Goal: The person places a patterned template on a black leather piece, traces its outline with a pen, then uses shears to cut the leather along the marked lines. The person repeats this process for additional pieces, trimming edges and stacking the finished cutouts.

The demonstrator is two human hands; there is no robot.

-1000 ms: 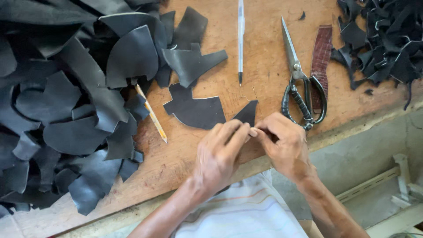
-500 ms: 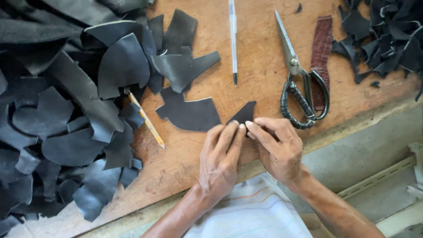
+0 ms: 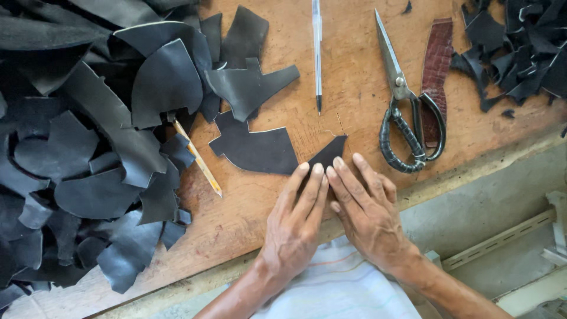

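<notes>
Both hands are now laid flat on the wooden tabletop [image 3: 354,100] at the lower centre of the frame, where a second ago the fingertips were pinched together over a small item at the tabletop's near edge. The left hand [image 3: 295,224] is spread open, its fingers stretched forward and pressed onto the lower corner of a small dark leather piece [image 3: 329,155]; nothing is gripped. The right hand [image 3: 366,212] is likewise opened out, fingers straight, with the fingertips set just beside that piece and touching its edge. The small piece lies at mid-frame, its point aimed to the upper right, and is seen more fully than before, when it was partly covered. Just to its left, a larger dark cut shape [image 3: 254,147] lies touching or nearly touching it. A heap of black leather offcuts [image 3: 77,147] fills the left side, with a yellow pencil [image 3: 198,158] at its edge. A pen [image 3: 317,53] lies at the upper centre, scissors [image 3: 404,106] to the right of it, a reddish-brown strap [image 3: 436,65] beside them, and more scraps [image 3: 520,47] at the upper right.
</notes>
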